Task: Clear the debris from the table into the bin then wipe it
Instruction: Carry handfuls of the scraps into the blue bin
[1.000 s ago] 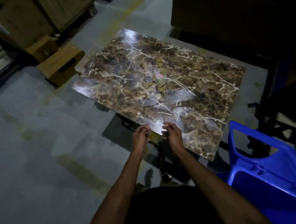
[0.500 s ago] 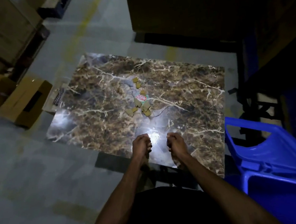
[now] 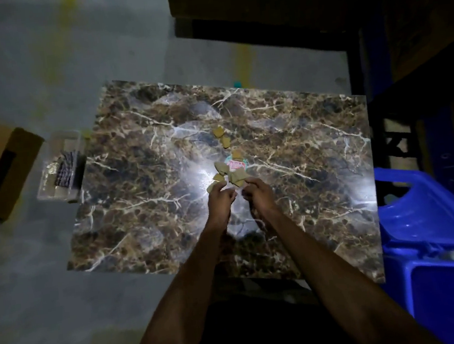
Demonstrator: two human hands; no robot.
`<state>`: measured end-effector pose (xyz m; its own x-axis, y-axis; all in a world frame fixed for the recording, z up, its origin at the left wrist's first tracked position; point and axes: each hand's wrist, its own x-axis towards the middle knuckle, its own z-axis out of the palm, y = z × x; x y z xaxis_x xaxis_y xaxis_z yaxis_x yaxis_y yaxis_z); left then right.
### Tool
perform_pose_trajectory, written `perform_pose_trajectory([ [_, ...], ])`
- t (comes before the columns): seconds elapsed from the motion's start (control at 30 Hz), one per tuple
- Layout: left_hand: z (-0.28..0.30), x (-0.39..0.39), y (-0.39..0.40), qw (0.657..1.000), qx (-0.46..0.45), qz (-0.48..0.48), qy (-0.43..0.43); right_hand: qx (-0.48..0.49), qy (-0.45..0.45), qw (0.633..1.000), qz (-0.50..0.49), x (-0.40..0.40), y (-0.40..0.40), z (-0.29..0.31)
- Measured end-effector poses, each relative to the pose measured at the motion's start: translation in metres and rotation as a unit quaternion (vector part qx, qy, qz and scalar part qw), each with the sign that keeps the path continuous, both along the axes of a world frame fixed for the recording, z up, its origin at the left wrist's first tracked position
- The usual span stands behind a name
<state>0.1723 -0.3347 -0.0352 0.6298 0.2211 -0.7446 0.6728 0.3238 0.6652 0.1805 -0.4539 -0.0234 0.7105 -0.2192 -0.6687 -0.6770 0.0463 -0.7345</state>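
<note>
Debris [image 3: 229, 154], tan card scraps w/ pink-teal wrapper mid marble surface [image 3: 140, 209], both hands' curled fingers at scraps, grip unclear

Both bare forearms reach forward side by side, the wrists close together. The left hand [image 3: 221, 199] and the right hand [image 3: 256, 190] are nearly touching, knuckles up and fingers curled downward; what they grip is unclear

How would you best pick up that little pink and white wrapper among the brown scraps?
Pinch the pink and white wrapper at its bare right edge, coming from above and the right: it lies flat on the table, with brown scraps overlapping its left and near sides.
</note>
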Motion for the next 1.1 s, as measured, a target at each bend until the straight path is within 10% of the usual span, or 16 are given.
perform_pose_trajectory([
  [0.17, -0.003, 0.032, 0.028, 0.988, 0.109, -0.075, -0.085, -0.046, -0.081, 0.995, 0.020, 0.031, 0.006, -0.004],
  [0.33, -0.003, 0.062, 0.069, 0.888, 0.325, -0.208, -0.250, -0.199, -0.196, 0.945, 0.169, 0.076, 0.006, 0.004],
  [0.63, -0.022, 0.150, 0.063, 0.775, 0.360, -0.433, -0.286, -0.348, -0.290, 0.813, 0.366, 0.126, 0.011, -0.020],
  [0.9, -0.034, 0.086, 0.080, 0.751, 0.323, -0.438, -0.375, -0.190, -0.242, 0.941, 0.139, 0.063, 0.007, -0.008],
  [1.1, -0.037, 0.054, 0.067, 0.677, 0.438, -0.462, -0.369, -0.170, -0.224, 0.955, 0.097, 0.044, 0.035, -0.013],
])
